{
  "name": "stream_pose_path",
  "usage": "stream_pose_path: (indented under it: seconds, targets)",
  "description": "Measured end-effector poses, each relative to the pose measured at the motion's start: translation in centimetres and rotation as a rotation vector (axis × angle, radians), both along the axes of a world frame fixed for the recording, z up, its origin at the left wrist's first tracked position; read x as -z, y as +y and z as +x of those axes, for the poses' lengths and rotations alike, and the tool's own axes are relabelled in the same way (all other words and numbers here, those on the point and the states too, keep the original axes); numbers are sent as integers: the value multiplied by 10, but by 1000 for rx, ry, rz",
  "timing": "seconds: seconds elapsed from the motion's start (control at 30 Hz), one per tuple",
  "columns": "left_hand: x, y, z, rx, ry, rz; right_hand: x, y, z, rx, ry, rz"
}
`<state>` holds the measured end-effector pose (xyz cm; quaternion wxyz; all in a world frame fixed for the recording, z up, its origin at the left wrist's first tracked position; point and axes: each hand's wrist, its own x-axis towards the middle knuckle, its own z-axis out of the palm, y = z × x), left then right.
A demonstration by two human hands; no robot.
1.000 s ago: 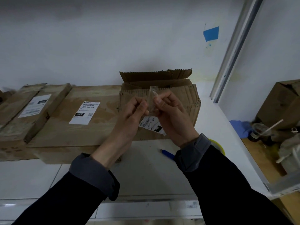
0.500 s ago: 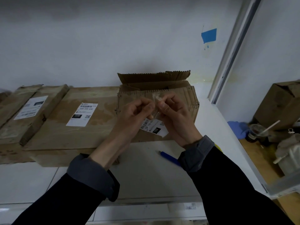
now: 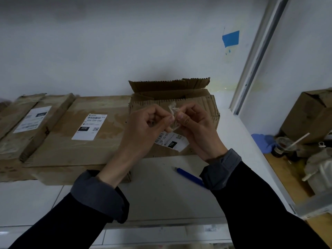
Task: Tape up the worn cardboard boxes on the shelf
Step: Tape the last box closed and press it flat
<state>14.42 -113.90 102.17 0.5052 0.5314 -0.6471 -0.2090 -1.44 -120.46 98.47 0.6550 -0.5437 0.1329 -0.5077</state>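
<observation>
A crumpled strip of clear tape [image 3: 173, 115] is pinched between my left hand [image 3: 149, 126] and my right hand [image 3: 193, 123], both raised in front of a worn cardboard box [image 3: 197, 103] with a torn, open back flap and a white label marked 122. To its left lies a long flat cardboard box [image 3: 86, 150] labelled 220, and further left another flat box [image 3: 27, 123] with a white label. All stand on the white shelf [image 3: 161, 198].
A blue pen [image 3: 190, 177] lies on the shelf below my right wrist. A metal upright [image 3: 258, 56] rises at the right. Beyond it sit another cardboard box [image 3: 310, 114], a blue cloth [image 3: 263, 142], a cup with a straw [image 3: 285, 146] and a white plastic container [image 3: 321, 171].
My hands have drawn closer together, and the flat tape piece has become twisted and crumpled between my fingertips. The boxes have not moved.
</observation>
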Motion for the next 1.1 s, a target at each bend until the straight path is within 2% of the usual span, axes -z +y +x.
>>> stream_pose_path:
  seconds: [0.2, 0.33, 0.5, 0.73, 0.9, 1.0, 1.1]
  targets:
    - [0, -1, -6, -13, -12, -54, -4, 0, -3, 13, 12, -12]
    - [2, -3, -11, 19, 8, -19, -2, 1, -6, 93, 77, -24]
    - [5, -3, -18, 63, 139, 37, -2, 4, -7, 85, 57, 15]
    - [4, -1, -29, 42, 288, 44, -3, 14, -4, 18, -125, 83]
    - [2, 7, -45, -53, 543, 35, -4, 21, 4, -14, -228, 152]
    - [3, 7, -50, -80, 548, 29, -9, 20, 2, -23, -209, 141]
    - [1, 4, -44, -85, 555, 191, -12, 14, -7, 15, -135, 101]
